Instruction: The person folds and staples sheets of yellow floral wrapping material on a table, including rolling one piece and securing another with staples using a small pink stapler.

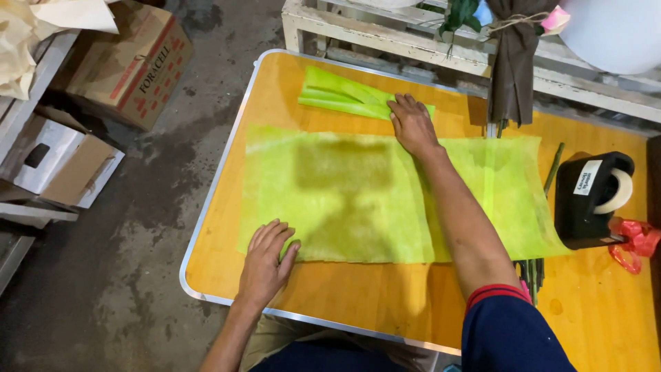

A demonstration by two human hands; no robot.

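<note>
A green sheet (385, 200) is held flat on the orange worktop (358, 296), left hand (267, 263) and right hand (413, 124) pressed open-palmed at opposite edges, nothing pinched, a folded sheet (341, 93) lying beyond.

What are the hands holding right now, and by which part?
Nothing is gripped. The left hand presses flat on the green sheet's near corner; the right hand lies flat at its far edge.

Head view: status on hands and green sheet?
Left hand flat on light-green mesh wrapping sheet, near edge. Right hand flat at far edge. Nothing on the sheet.
</note>
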